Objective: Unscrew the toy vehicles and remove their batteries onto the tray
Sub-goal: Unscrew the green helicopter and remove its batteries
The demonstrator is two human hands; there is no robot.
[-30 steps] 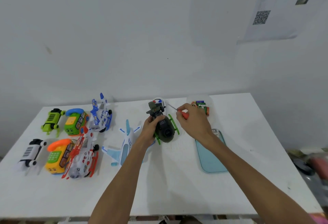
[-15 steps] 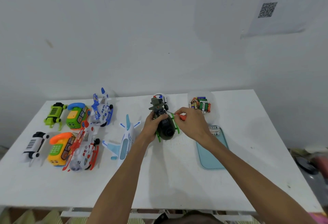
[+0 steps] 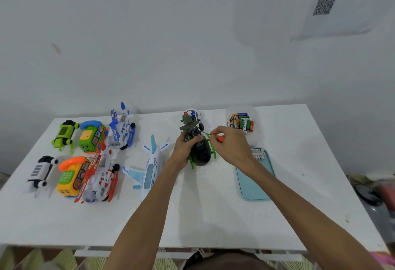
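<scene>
A dark green toy helicopter (image 3: 199,151) with bright green skids lies belly up near the middle of the white table. My left hand (image 3: 185,147) grips its body from the left. My right hand (image 3: 232,144) holds an orange-handled screwdriver (image 3: 216,136), whose thin shaft points left at the helicopter's underside. A light blue tray (image 3: 254,181) lies to the right, partly under my right forearm, with a few white batteries (image 3: 258,154) at its far end.
A clear tub of mixed batteries (image 3: 241,122) stands behind my right hand. A white-and-blue toy plane (image 3: 149,168) lies left of the helicopter. Several more toys crowd the table's left side, among them a red-and-white helicopter (image 3: 98,178) and a blue-and-white one (image 3: 120,129).
The camera tilted and the view shifted slightly. My right hand brought the screwdriver tip down from above the helicopter to its underside. My left hand kept its grip.
</scene>
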